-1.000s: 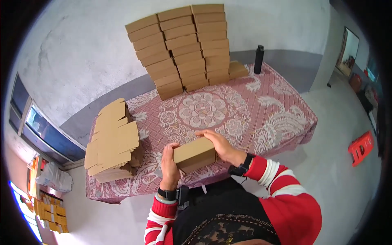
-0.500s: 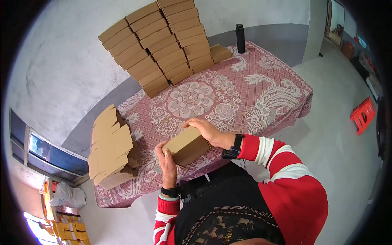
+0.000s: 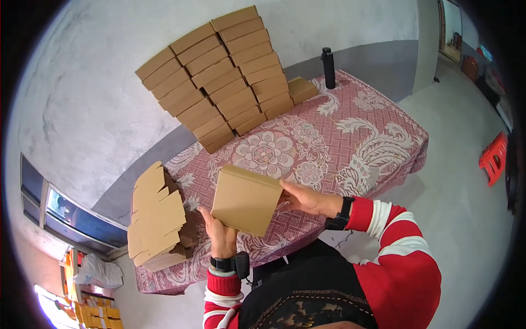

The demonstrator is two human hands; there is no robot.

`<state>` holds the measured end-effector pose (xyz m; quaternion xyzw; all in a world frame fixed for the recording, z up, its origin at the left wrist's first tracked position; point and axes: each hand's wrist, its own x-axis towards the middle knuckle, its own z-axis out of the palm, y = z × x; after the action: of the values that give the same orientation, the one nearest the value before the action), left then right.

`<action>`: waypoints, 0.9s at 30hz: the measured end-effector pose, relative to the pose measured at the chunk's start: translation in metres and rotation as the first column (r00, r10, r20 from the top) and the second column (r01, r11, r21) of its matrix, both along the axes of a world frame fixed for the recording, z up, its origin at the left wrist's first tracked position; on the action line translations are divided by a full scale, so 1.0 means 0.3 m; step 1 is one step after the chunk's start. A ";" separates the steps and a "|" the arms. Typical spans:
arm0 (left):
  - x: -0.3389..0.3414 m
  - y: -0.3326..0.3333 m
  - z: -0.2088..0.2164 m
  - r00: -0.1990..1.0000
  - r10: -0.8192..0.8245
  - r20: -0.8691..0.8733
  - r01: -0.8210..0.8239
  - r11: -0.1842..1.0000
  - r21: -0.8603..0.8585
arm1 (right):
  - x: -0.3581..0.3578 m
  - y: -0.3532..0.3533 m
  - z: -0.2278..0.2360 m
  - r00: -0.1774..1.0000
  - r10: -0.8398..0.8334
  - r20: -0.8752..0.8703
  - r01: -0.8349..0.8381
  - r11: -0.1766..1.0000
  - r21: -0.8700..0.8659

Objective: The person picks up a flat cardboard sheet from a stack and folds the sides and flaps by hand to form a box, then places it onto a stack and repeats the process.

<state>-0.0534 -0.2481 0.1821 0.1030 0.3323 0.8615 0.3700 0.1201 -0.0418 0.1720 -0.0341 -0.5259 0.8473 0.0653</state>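
Between my hands a closed brown cardboard box (image 3: 246, 200) is held above the table, its broad flat face turned up. My left hand (image 3: 222, 237) grips its lower left corner, the thumb along the side and the other fingers hidden beneath. At the right edge my right hand (image 3: 301, 197) holds it with the thumb near the upper corner and the fingers behind. To the left lies a pile of flat, unfolded cardboard blanks (image 3: 159, 219). Tall stacks of finished boxes (image 3: 219, 77) stand at the back against the wall.
A pink and white patterned cloth covers the table (image 3: 378, 137). One low box (image 3: 301, 90) sits beside the stacks, next to a black bottle (image 3: 328, 68). A red plastic stool (image 3: 493, 159) is on the floor at the right. Wrapped yellow parcels (image 3: 98, 312) are at the lower left.
The box has been tipped, so its broad face now shows instead of its narrow sides. Both hands shifted their hold on it, and the view has moved slightly upward.
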 end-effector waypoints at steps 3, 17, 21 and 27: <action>0.028 0.058 0.014 0.997 -0.024 0.068 0.025 0.999 -0.020 | 0.029 -0.030 0.020 0.998 -0.021 -0.065 0.013 0.992 -0.124; 0.048 0.079 -0.020 0.950 -0.219 -0.220 0.162 0.955 -0.250 | 0.024 0.601 0.064 0.806 -0.587 0.076 0.590 0.791 -0.161; 0.017 -0.061 -0.123 0.945 -0.150 -0.292 0.054 0.949 -0.310 | -0.063 0.926 0.043 0.658 -0.725 0.205 0.753 0.642 -0.147; 0.019 -0.211 -0.270 0.957 0.062 -0.284 -0.197 0.856 -0.477 | -0.238 1.210 0.028 0.426 -0.873 0.235 0.893 0.364 -0.266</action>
<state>-0.0477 -0.3115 0.1010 0.0920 0.5957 0.7478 0.2782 0.0486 0.3212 0.1805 -0.3438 -0.2663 0.7574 0.4870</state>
